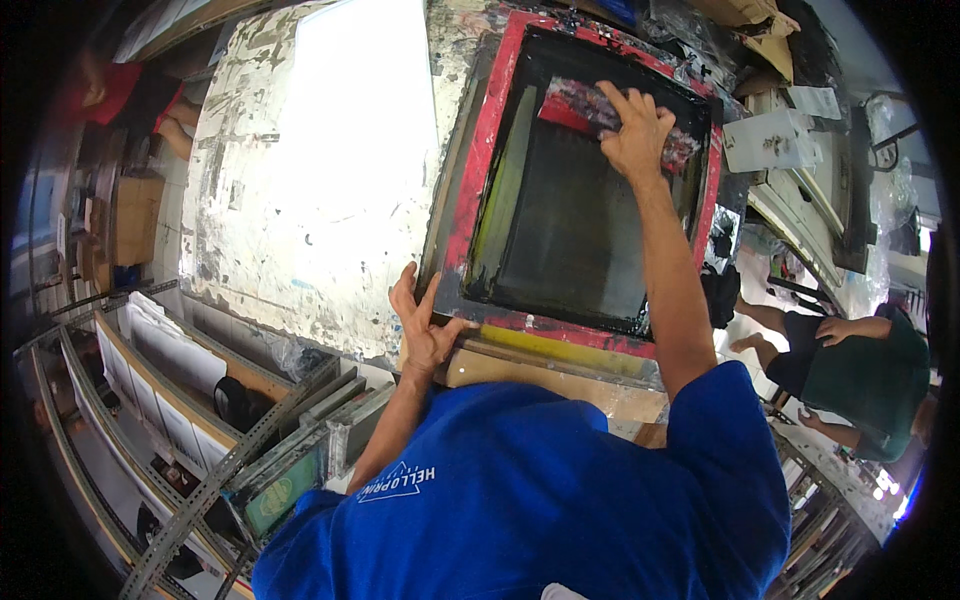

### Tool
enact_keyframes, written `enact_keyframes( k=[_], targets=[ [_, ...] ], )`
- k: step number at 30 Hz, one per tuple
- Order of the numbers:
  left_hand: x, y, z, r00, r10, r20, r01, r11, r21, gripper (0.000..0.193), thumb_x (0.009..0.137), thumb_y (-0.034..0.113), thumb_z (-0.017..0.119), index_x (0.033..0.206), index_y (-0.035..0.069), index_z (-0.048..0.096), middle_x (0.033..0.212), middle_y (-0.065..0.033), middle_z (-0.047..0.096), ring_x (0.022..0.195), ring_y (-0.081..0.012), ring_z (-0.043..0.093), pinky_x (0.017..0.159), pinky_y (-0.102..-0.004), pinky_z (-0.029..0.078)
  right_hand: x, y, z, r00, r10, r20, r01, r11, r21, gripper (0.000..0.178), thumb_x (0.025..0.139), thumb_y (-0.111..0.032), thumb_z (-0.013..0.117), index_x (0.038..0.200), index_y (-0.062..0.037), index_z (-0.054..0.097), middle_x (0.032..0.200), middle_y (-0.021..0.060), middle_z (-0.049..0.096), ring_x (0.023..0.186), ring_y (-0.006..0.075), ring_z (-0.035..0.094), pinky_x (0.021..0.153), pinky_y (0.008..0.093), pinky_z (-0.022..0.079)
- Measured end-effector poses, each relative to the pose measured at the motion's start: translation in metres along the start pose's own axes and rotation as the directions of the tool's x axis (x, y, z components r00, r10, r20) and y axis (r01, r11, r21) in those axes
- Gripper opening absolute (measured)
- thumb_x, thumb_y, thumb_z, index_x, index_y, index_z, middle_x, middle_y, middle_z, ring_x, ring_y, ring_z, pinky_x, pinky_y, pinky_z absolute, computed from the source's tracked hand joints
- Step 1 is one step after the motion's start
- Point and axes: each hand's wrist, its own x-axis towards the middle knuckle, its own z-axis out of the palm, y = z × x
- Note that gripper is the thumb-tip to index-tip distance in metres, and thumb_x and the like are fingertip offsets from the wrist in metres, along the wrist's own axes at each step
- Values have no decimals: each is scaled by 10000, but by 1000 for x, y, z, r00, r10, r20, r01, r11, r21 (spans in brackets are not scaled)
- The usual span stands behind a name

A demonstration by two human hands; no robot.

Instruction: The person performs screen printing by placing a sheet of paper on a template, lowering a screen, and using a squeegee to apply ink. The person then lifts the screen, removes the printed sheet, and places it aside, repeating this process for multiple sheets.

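Observation:
A screen printing frame [483, 170] with red, ink-stained rails lies ahead of me, its dark mesh [575, 215] smeared with black ink. Across the far part of the mesh is a squeegee [565, 108], red and blotched with dark and pale ink. My right hand [637, 135] is closed over the squeegee from above, right of its middle; the undersides of the fingers are hidden. At the frame's near left corner, my left hand [428, 330] has its fingers spread, with the thumb against the near rail.
A white sheet [365, 100] lies on the paint-spattered board [250, 200] left of the frame. Slotted metal racks [200, 500] stand at lower left. One person in a dark green top [860, 380] is at the right, another in red [105, 95] at far left. Plastic containers [770, 140] sit at right.

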Motion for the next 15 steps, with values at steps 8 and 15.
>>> enact_keyframes(
  k=[8, 15],
  targets=[
    [-2, 0, 0, 1000, -4, -12, 4, 999, -47, 987, 544, 312, 980, 1435, 101, 612, 1600, -200, 324, 1398, -408, 353, 1142, -518, 361, 71, 43, 11, 998, -48, 35, 48, 999, 18, 743, 723, -158, 772, 1428, -326, 605, 1177, 131, 676, 1131, 306, 600, 962, 501, 355],
    [-1, -1, 0, 1000, 26, -17, -27, 999, -43, 984, 567, 330, 959, 1442, 71, 590, 1565, -210, 364, 1400, -389, 376, 1149, -505, 358, 87, 59, 13, 1000, -24, 16, 20, 982, 188, 589, 797, -136, 761, 1354, -312, 679, 1150, 161, 744, 1078, 319, 688, 931, 437, 473]
  ],
)
